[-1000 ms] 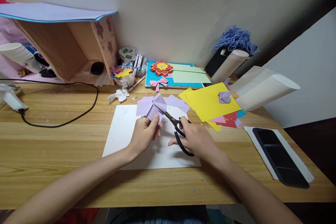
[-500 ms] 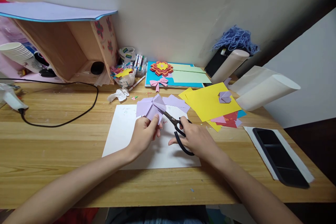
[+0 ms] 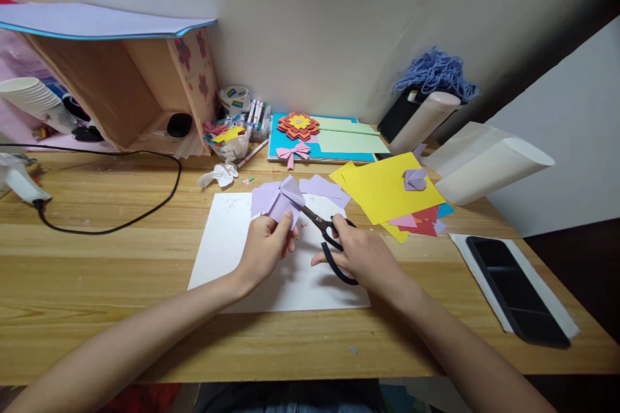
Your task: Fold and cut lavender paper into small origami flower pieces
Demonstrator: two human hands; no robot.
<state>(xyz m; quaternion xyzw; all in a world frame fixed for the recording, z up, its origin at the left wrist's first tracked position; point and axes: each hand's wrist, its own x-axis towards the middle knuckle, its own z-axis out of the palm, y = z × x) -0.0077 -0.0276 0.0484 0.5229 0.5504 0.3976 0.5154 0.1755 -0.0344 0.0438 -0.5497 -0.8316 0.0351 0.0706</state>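
Observation:
Between thumb and fingers, my left hand (image 3: 266, 242) pinches a folded piece of lilac paper (image 3: 278, 200) above a white sheet (image 3: 227, 258). My right hand (image 3: 365, 251) is closed around the handles of a pair of black scissors (image 3: 320, 224). The blades point up and left and lie at a slit in the folded lilac paper; how far they are parted I cannot tell. Behind the folded piece, more lilac paper (image 3: 325, 188) lies at the top of the white sheet.
At the right are yellow paper (image 3: 382, 190) with a small folded lilac piece (image 3: 414, 179), paper scraps (image 3: 421, 222) and a phone (image 3: 516, 287). Behind lie a layered paper flower (image 3: 293, 126) and a pink bow (image 3: 293, 153). A cable (image 3: 145, 213) curves at the left.
The scissors' blades and the cut flap of lilac paper have shifted very slightly. Both hands stay in nearly the same place, with the same holds.

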